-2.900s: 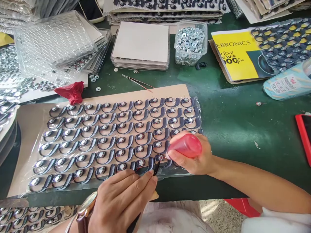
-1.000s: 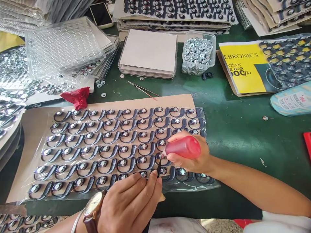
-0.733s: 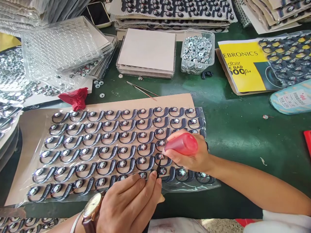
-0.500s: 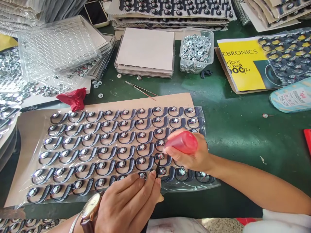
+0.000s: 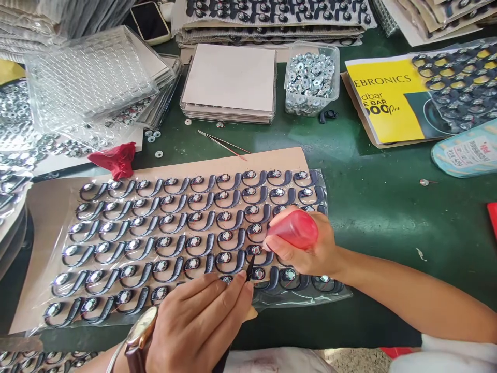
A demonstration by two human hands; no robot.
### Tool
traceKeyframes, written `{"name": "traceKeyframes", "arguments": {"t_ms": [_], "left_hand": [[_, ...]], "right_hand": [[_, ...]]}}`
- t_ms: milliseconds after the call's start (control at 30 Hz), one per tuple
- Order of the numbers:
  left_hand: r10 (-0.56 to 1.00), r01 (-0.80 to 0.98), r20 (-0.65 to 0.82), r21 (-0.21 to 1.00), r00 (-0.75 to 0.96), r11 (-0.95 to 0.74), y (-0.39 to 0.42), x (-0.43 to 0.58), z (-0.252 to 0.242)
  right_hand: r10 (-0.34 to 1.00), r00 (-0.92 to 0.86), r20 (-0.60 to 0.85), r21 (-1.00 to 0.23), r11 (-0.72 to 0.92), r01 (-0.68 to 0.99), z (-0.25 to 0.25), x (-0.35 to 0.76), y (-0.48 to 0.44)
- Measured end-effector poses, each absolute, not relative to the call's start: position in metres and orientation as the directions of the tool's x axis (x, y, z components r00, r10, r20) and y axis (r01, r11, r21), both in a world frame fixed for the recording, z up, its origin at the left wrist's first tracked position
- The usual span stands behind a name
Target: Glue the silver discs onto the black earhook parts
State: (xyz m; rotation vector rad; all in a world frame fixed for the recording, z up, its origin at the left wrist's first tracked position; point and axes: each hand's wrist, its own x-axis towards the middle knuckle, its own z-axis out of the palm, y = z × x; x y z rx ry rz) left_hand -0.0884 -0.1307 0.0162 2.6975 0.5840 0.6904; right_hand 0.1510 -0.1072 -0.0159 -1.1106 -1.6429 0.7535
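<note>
My right hand (image 5: 310, 254) grips a small red squeeze bottle (image 5: 295, 230), its tip pointing left at a round metal disc on a dark hook-shaped part (image 5: 254, 250). My left hand (image 5: 202, 324), with a wristwatch, pinches black tweezers (image 5: 249, 268) whose tip touches near that same part. Both hands work over a clear plastic sheet (image 5: 186, 233) that carries several rows of these hook parts and lies on a cardboard sheet (image 5: 46, 207).
A clear tub of metal washers (image 5: 310, 77) stands at the back. Beside it are a stack of flat trays (image 5: 229, 77), clear blister trays (image 5: 89, 77), spare tweezers (image 5: 221, 141), a red cloth (image 5: 114, 158), a phone (image 5: 149, 20) and a yellow printed box (image 5: 388, 101).
Since 2.9 s ago the bottle tip and tweezers have moved from the bottom row up to a part one row higher. In the last second both hands stay nearly still.
</note>
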Motion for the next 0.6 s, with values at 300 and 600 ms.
{"name": "traceKeyframes", "arguments": {"t_ms": [300,600], "left_hand": [[0.510,0.366,0.375,0.393,0.774,-0.844,-0.115,-0.082,0.030],[0.641,0.384,0.346,0.576,0.685,-0.722,-0.102,-0.082,0.029]], "right_hand": [[0.913,-0.108,0.393,-0.864,0.407,0.297,-0.016,0.150,-0.108],[0.909,-0.145,0.391,-0.868,0.417,0.269,-0.018,0.149,-0.110]]}}
